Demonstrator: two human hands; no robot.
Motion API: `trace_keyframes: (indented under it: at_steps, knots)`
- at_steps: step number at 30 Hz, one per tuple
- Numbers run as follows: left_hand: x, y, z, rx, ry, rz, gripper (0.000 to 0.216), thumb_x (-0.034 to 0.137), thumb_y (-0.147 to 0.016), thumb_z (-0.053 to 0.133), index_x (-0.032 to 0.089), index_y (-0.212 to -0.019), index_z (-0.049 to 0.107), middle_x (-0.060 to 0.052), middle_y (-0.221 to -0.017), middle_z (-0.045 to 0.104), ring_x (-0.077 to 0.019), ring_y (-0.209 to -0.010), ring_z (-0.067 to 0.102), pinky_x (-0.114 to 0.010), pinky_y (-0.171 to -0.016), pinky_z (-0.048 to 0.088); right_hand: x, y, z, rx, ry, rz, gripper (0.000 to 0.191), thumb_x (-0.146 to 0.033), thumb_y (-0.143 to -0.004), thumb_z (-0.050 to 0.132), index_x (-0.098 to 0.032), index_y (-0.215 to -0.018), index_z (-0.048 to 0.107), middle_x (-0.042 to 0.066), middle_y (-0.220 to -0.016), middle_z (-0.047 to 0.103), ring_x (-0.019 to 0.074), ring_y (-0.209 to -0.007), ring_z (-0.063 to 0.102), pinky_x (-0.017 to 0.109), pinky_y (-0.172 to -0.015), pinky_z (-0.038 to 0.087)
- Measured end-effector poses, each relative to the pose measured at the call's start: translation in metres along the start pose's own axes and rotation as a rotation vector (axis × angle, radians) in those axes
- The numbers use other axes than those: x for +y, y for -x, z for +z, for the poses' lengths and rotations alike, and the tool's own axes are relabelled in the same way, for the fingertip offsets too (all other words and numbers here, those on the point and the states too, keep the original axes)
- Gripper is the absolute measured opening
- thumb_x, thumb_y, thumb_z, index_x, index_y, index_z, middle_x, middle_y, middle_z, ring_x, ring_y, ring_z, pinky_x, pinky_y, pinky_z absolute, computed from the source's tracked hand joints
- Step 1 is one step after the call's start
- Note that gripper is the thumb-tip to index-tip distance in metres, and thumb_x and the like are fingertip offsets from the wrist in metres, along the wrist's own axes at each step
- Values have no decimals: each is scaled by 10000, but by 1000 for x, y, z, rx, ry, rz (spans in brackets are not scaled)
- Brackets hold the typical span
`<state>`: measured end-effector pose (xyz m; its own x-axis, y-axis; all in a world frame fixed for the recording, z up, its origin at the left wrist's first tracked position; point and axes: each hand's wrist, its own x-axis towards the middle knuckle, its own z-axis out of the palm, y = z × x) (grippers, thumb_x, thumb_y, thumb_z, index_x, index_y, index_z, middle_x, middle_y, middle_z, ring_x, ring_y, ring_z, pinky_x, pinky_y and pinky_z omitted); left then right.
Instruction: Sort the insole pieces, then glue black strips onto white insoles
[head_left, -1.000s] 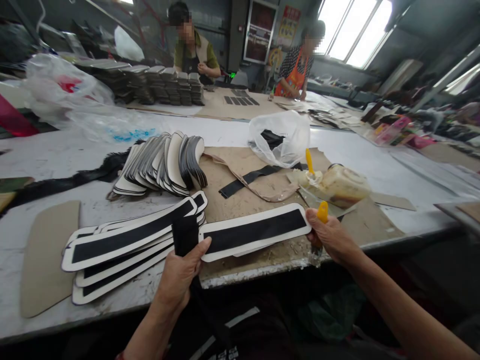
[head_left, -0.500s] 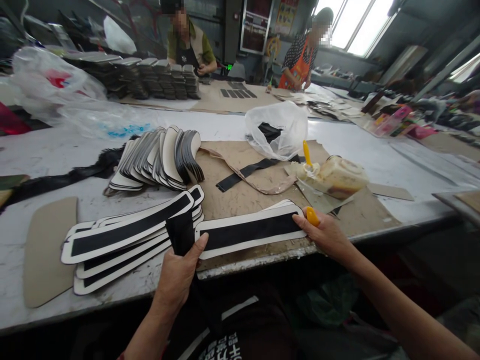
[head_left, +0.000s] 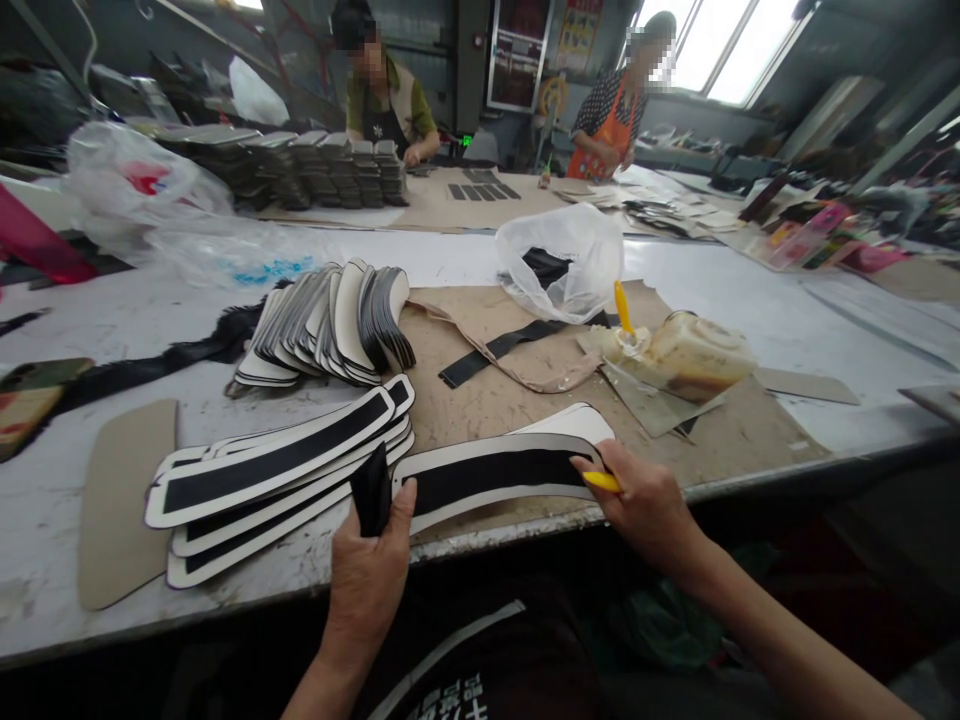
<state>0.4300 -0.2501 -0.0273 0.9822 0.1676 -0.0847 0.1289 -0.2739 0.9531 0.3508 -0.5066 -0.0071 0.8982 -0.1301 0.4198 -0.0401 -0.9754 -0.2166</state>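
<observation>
A long white strip with a black band (head_left: 487,475) is lifted off the brown paper near the table's front edge, and both hands hold it. My left hand (head_left: 369,570) pinches its left end together with a black fabric piece (head_left: 371,490). My right hand (head_left: 646,505) grips the right end and also clasps a yellow-handled tool (head_left: 601,481). Another white piece (head_left: 571,422) lies flat just behind the lifted strip. A fanned pile of similar black-banded strips (head_left: 277,475) lies to the left.
A glue tub (head_left: 694,355) with a yellow brush (head_left: 622,308) stands at right. A plastic bag (head_left: 559,260), a loose black strip (head_left: 499,350) and a fanned stack of curved pieces (head_left: 330,325) lie behind. A beige sheet (head_left: 124,500) is at left. Two people work at the far table.
The strip has been raised off the table and bowed, its right end drawn toward me. My right hand moved left and down along it; the yellow tool now lies flat in the hand.
</observation>
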Motion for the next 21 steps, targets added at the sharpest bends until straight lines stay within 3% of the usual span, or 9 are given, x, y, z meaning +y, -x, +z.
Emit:
trace_keyframes:
  at_steps: [4, 9, 16, 21]
  knots:
    - [3, 7, 1, 59, 1, 77, 234, 365, -686, 708, 234, -560, 561, -18, -561, 567, -294, -898, 624, -326, -850, 479, -9, 4, 0, 73, 79, -67, 326, -378, -946, 423, -221, -664, 469, 10, -514, 534, 143, -455, 498, 264, -500, 282]
    - [3, 8, -4, 54, 65, 26, 257, 334, -659, 724, 237, -534, 522, -25, -589, 591, -298, -933, 613, -307, -820, 483, 0, 3, 4, 9, -112, 130, 323, -454, -914, 419, -239, -674, 442, -10, -515, 485, 146, -457, 454, 258, -489, 308]
    - [-8, 4, -9, -81, 177, -152, 323, 477, -730, 682, 167, -819, 682, -62, -890, 706, -267, -944, 626, -327, -876, 459, 8, -1, -3, -158, -470, 401, 352, -530, -870, 444, -238, -674, 460, -31, -564, 422, 143, -514, 425, 259, -499, 369]
    - [-10, 5, -9, -86, 194, -179, 333, 476, -754, 664, 164, -863, 700, -66, -836, 705, -269, -912, 634, -341, -863, 469, 9, -3, -4, -201, -537, 450, 360, -542, -857, 457, -237, -666, 458, -33, -567, 404, 140, -516, 416, 256, -491, 369]
